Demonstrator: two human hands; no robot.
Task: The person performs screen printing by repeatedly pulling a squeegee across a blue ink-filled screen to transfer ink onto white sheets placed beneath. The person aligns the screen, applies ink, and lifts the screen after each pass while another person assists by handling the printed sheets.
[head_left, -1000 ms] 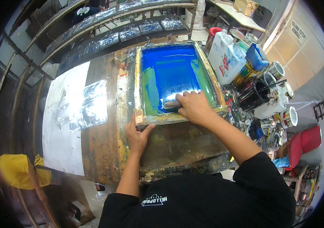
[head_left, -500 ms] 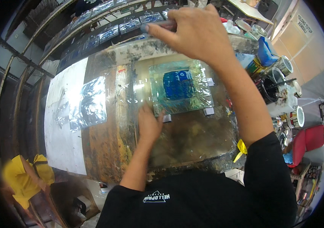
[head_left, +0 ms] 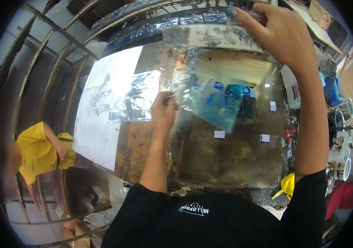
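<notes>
My left hand (head_left: 164, 108) has its fingers closed at the left edge of a clear plastic sheet (head_left: 213, 109) with blue print. The sheet is tilted and lies partly over a dark blue printed rectangle (head_left: 246, 101) on the brown, glossy work surface (head_left: 226, 161). Small white tabs (head_left: 219, 134) sit on that surface near the rectangle. Raised at the far right, my right hand (head_left: 282, 33) is closed round a short bar (head_left: 260, 18) with a blue-grey end; the fingers hide most of it.
Another clear printed sheet (head_left: 137, 97) lies on a white board (head_left: 98, 136) to the left. Racks with several shiny sheets (head_left: 168, 25) stand at the back. Cans and tubs (head_left: 342, 113) line the right side. A person in yellow (head_left: 40, 149) is at the lower left.
The clear sheet has come away from the white tabs toward the left, pulled by my left hand, uncovering part of the blue rectangle. The whole view has shifted; my right hand still grips the bar.
</notes>
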